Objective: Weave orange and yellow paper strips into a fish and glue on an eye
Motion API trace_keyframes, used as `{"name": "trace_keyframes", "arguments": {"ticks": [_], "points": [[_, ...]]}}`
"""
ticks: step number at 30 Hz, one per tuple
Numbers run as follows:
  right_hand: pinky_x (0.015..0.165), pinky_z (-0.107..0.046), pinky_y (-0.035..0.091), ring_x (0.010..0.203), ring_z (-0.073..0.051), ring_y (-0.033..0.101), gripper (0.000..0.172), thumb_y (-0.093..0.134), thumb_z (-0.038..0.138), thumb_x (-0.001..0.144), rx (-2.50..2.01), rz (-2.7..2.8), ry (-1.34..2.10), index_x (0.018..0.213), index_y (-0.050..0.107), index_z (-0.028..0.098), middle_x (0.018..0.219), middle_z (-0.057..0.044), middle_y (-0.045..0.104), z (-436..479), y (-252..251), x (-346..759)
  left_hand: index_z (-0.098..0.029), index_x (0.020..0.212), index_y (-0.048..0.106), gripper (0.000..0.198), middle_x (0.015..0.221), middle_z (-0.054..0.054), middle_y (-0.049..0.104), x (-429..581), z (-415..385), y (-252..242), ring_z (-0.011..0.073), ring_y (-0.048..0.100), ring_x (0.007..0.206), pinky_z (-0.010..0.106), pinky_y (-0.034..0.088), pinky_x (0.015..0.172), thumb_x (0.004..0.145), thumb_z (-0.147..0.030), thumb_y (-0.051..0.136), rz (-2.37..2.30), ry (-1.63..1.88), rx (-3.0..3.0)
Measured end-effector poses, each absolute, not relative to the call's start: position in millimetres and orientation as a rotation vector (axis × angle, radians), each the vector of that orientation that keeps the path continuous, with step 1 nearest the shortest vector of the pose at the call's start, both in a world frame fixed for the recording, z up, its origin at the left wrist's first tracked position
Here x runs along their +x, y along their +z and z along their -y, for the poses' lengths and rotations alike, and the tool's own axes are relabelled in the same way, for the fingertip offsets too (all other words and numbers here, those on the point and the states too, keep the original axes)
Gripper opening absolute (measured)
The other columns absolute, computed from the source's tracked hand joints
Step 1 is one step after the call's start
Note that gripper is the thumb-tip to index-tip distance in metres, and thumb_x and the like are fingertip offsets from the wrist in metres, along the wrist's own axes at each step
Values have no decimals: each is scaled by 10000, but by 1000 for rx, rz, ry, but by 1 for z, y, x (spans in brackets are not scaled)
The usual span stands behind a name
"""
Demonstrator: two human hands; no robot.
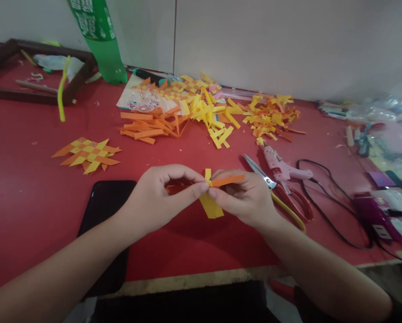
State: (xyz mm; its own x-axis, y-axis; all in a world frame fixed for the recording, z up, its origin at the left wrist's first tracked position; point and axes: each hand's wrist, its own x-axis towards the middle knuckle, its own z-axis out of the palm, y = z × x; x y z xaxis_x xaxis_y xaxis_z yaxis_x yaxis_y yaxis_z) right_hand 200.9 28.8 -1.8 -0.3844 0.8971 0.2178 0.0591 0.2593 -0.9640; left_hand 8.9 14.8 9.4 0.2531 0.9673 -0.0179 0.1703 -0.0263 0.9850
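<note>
I see the left hand (172, 193) pinching the crossed paper strips (211, 208) between thumb and fingers at the centre of the frame. The right hand (244, 197) pinches them too, its thumb just beside the other thumb; an orange end (231, 180) points rightward over its fingers. On the red bench (174, 251) I have a black phone (101, 204) left of centre, scissors (271, 182) and a pink glue gun (278, 165) right of centre, woven paper fish (90, 154) at centre left, and loose orange strips (147, 127) at upper centre.
</note>
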Motion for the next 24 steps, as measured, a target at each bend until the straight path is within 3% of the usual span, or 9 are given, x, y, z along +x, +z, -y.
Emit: {"name": "trace_keyframes", "arguments": {"ticks": [8,16,18,20,22,24], "points": [[580,-243,515,635,-115,612,55,722,229,812,-938,1784,1208,817,688,186,738,-14,692,-24,-3,201,-207,749,711,126,746,-25,740,2,-15,14,115,675,701,193,535,670,859,-267,698,-1153,1031,1527],[530,-223,487,594,-103,609,54,680,236,846,-1028,1695,1106,829,661,188,712,8,671,-25,-5,199,-219,865,743,146,902,21,773,4,-19,2,172,707,850,276,560,799,822,-358,755,-1132,1136,1246],[568,-234,509,638,-112,635,5,672,199,847,-1043,1684,971,852,671,201,749,6,689,-28,-5,201,-222,999,726,227,1050,43,750,5,-19,1,188,687,972,298,540,883,831,-373,745,-1139,1151,1270],[635,-269,529,714,-133,653,80,653,160,854,-1044,1754,759,892,691,219,809,-6,708,-33,-6,206,-228,1124,675,322,1180,57,699,5,-19,1,194,644,1080,306,506,943,850,-391,720,-1198,1196,1289],[703,-317,539,782,-161,664,158,646,126,849,-994,1870,483,936,710,242,855,-20,720,-39,-6,213,-213,1110,653,330,1123,56,696,5,-20,1,178,649,1018,288,513,896,868,-434,688,-1251,1229,1220],[742,-356,540,810,-185,672,226,663,99,824,-909,1978,179,960,725,268,876,-27,726,-44,-6,219,-191,1009,648,329,917,37,705,6,-20,2,151,665,820,261,540,755,867,-487,671,-1195,1166,1049]]}}
